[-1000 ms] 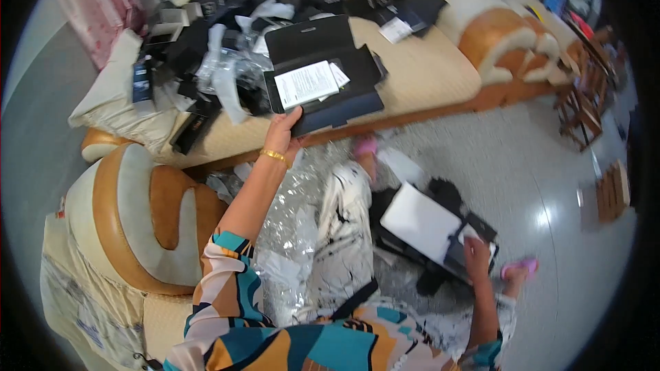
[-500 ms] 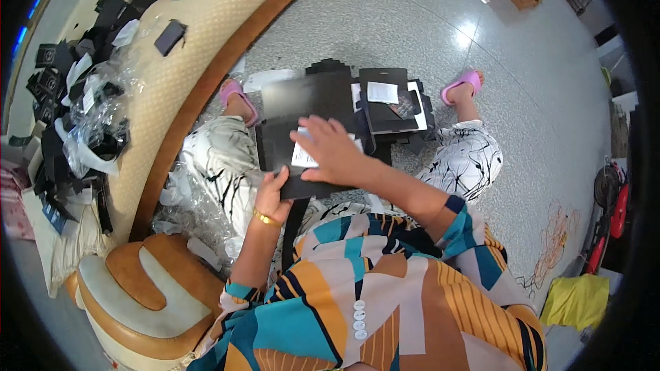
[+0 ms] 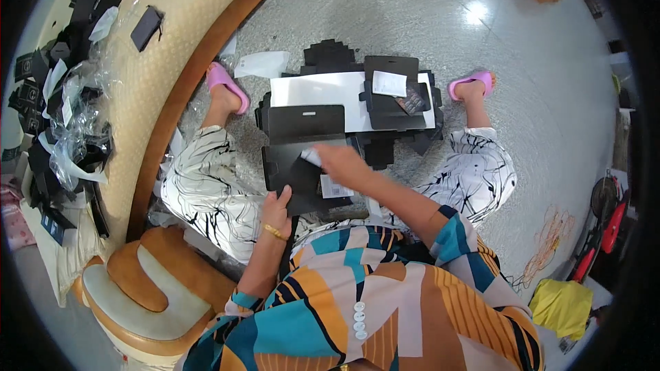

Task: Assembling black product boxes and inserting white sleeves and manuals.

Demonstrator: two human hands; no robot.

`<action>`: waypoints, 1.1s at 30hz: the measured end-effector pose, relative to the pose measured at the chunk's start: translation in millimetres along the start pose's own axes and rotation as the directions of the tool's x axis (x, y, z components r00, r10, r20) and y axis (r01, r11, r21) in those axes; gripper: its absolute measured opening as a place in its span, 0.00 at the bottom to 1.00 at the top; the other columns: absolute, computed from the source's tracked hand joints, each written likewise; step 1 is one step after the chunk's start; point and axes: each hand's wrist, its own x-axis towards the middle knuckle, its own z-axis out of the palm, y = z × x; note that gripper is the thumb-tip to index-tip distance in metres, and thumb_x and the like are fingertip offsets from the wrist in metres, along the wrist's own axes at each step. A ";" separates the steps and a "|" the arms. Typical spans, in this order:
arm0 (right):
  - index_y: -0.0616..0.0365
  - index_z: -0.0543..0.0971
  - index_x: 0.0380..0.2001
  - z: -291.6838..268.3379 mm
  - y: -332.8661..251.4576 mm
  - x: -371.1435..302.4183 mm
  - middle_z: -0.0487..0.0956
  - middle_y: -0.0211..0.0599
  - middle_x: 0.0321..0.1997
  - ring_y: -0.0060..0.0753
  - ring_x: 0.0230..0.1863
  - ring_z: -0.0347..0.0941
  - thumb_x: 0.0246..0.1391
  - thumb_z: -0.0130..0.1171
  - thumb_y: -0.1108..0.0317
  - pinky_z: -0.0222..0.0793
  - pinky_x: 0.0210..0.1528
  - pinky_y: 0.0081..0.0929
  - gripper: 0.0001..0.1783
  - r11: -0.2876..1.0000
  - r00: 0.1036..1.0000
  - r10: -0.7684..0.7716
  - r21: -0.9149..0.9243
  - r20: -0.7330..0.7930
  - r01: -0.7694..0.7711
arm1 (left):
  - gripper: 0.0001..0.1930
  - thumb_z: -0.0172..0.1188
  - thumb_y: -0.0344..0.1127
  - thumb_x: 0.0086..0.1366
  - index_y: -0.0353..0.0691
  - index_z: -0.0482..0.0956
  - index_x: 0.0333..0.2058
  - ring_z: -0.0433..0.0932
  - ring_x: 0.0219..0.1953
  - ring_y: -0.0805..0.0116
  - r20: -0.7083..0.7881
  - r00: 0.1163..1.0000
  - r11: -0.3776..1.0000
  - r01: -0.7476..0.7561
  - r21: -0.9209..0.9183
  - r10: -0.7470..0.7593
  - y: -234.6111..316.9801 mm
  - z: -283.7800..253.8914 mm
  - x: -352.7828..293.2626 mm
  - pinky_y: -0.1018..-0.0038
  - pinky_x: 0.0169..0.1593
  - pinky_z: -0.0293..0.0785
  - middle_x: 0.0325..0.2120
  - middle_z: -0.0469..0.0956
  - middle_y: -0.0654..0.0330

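Note:
My left hand [image 3: 276, 213] grips the near left edge of a black cardboard box blank [image 3: 292, 165], thumb on top. The blank lies unfolded over my lap, with a slotted flap at its far end. Above its middle, my right hand [image 3: 342, 166] is closed on a small white slip of paper [image 3: 311, 156], slightly blurred; part of the slip is hidden by the fingers. A white printed label [image 3: 335, 187] sits on the blank's near right part, just below my right hand.
Beyond the blank, a white board [image 3: 316, 89] rests on stacked black cardboard [image 3: 328, 51]. Another black blank [image 3: 395, 113] on it carries a white slip [image 3: 389, 84]. Left, a padded sofa [image 3: 172, 20] holds black boxes, plastic wrap [image 3: 82, 137] and a dark pouch [image 3: 146, 28].
My right hand was spread flat over the black cardboard; now its fingers close on a white slip. The blank's slotted far flap and the white board beyond have come into view.

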 end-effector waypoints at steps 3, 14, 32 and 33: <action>0.65 0.70 0.37 -13.7 27.7 9.7 0.73 0.55 0.29 0.54 0.32 0.70 0.52 0.43 0.66 0.65 0.34 0.39 0.13 0.898 0.907 0.360 0.344 -0.219 -0.273 | 0.14 0.54 0.29 0.57 0.35 0.67 0.42 0.73 0.39 0.62 -0.027 1.000 1.000 0.003 -0.020 -0.003 -4.6 -6.2 14.0 0.66 0.42 0.72 0.38 0.72 0.57; 0.65 0.70 0.40 -38.8 127.9 31.9 0.74 0.36 0.33 0.27 0.32 0.70 0.53 0.44 0.70 0.66 0.35 0.24 0.13 0.246 0.613 0.789 0.936 -0.042 -0.252 | 0.17 0.58 0.34 0.55 0.39 0.66 0.42 0.72 0.39 0.60 -0.223 0.973 0.998 0.050 -0.024 -0.054 5.1 2.2 25.1 0.62 0.41 0.71 0.38 0.70 0.57; 0.60 0.68 0.45 -21.9 67.8 47.1 0.71 0.36 0.40 0.27 0.42 0.66 0.50 0.52 0.64 0.63 0.41 0.26 0.19 0.976 0.886 0.121 -0.109 -0.447 -0.188 | 0.17 0.58 0.35 0.55 0.44 0.66 0.43 0.71 0.41 0.64 -0.242 0.959 0.989 0.134 -0.057 -0.144 8.6 14.8 44.0 0.66 0.42 0.69 0.41 0.70 0.61; 0.60 0.68 0.45 -20.5 69.7 43.0 0.71 0.36 0.40 0.27 0.42 0.66 0.50 0.52 0.64 0.63 0.41 0.26 0.19 0.976 0.886 0.119 -0.112 -0.449 -0.188 | 0.18 0.59 0.36 0.55 0.44 0.65 0.43 0.71 0.41 0.64 -0.218 0.966 0.990 0.130 -0.059 -0.140 7.2 14.1 46.1 0.64 0.42 0.68 0.40 0.70 0.61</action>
